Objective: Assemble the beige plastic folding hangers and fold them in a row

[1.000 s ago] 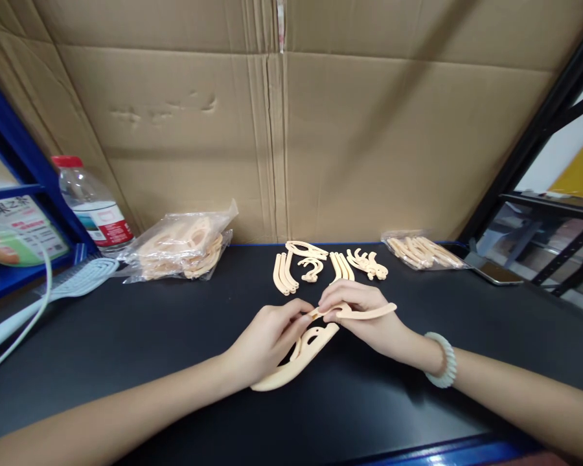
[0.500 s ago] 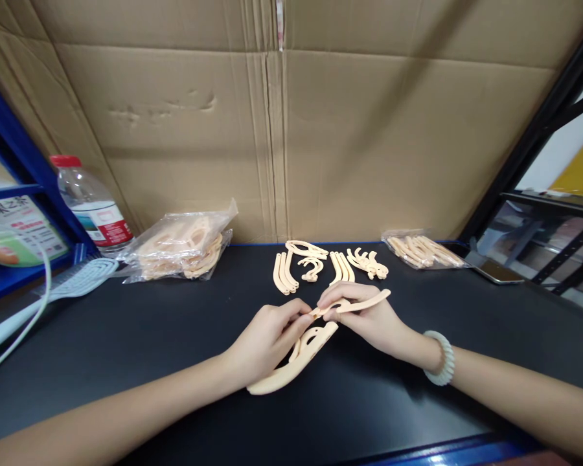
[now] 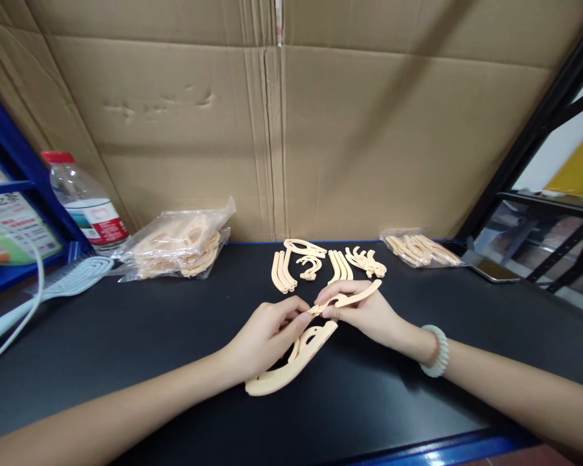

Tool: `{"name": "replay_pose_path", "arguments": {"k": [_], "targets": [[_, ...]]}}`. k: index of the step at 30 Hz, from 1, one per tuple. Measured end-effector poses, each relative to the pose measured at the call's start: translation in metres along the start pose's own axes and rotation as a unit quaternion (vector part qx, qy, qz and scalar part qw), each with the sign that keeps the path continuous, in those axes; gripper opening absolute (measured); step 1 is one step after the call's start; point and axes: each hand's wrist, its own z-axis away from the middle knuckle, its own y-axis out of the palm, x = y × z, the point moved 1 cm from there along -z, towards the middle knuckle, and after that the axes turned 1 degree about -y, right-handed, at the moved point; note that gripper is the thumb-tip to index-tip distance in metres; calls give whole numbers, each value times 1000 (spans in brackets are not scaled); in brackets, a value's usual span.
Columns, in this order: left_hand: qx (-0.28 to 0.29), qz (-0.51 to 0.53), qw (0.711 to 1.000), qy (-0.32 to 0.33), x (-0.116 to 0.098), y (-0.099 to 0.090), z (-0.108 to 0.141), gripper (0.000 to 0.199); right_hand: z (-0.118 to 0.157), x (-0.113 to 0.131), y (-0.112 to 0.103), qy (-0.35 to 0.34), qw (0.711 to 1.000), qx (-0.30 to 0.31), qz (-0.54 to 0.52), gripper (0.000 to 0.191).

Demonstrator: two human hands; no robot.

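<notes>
With finger and thumb, my left hand point(image 3: 267, 333) pinches the end of a cream plastic folding-hanger piece. My right hand point(image 3: 364, 318) grips the same piece, whose curved arm point(image 3: 362, 296) sticks out over the fingers to the right. Below the left palm lies a larger curved hanger part point(image 3: 291, 374) with a cut-out; whether the left hand touches it I cannot tell. Past the hands are hanger arms in a left group point(image 3: 282, 275) and a right group point(image 3: 340, 266), a flat hanger frame point(image 3: 305, 248), small hooks point(image 3: 309, 266) and a fan of hooks point(image 3: 369, 264).
A clear bag of hanger parts point(image 3: 175, 246) sits at the back left, another bag point(image 3: 420, 249) at the back right beside a phone point(image 3: 493, 268). On the left are a bottle point(image 3: 87, 204), a pale blue hairbrush point(image 3: 80, 277) and a cable. Cardboard point(image 3: 369, 129) walls the black table's back.
My right hand has turned slightly, and the curved arm in it has tipped and shifted a little left. The left hand keeps its pinch. The whole view has shifted slightly.
</notes>
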Motion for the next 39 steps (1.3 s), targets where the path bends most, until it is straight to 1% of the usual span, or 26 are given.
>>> {"name": "replay_pose_path", "arguments": {"k": [6,11,21,26,29,33,36,39], "targets": [[20,54,998,-31,5,1,-2,29,0,-3,-1,-13,1000,-1,13,17],[16,64,998,-22,6,2,-3,28,0,-4,0,-21,1000,3,12,16],[12,42,999,-3,6,0,-2,27,1,0,-1,-24,1000,7,16,13],[16,4,1000,10,2,-3,-1,29,3,4,1,-39,999,-2,6,12],[13,-34,999,22,0,-4,0,30,2,4,1,-71,997,-11,23,13],[8,-67,997,41,-1,-4,-1,30,3,4,1,-141,988,-21,60,12],[16,-85,995,59,-2,-4,-2,31,5,5,1,-197,975,-22,100,17],[28,-100,992,67,-5,-4,-2,32,9,7,0,-250,955,-8,160,20]]}}
